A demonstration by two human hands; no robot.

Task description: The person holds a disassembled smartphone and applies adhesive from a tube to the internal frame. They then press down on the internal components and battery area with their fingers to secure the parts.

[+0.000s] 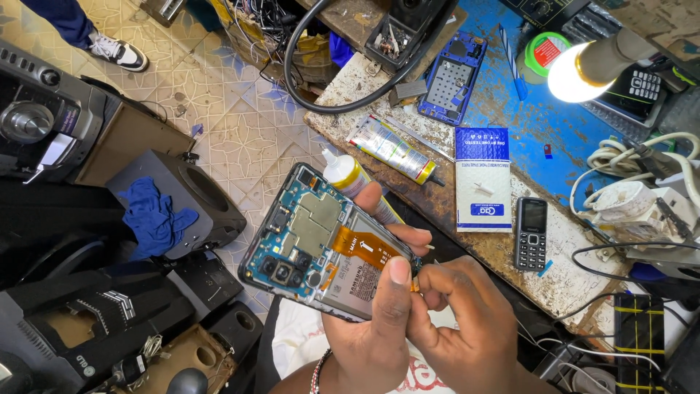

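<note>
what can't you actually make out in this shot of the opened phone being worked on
Head view only:
- Lower end of the opened phone: covered by the left hand and right hand.
- What the right hand's fingers pinch at the orange flex cable: too small, hidden by the fingers.
- Items beside the lamp bulb: washed out by glare.
- Glue tube: lower part behind the phone.

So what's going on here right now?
A person holds an opened phone, back cover off, over the edge of a worn workbench. The left hand grips it, thumb on the orange flex cable. The right hand pinches at the phone's lower end; what it holds is too small to tell. On the bench lie a glue tube, a white packet and a small keypad phone.
</note>
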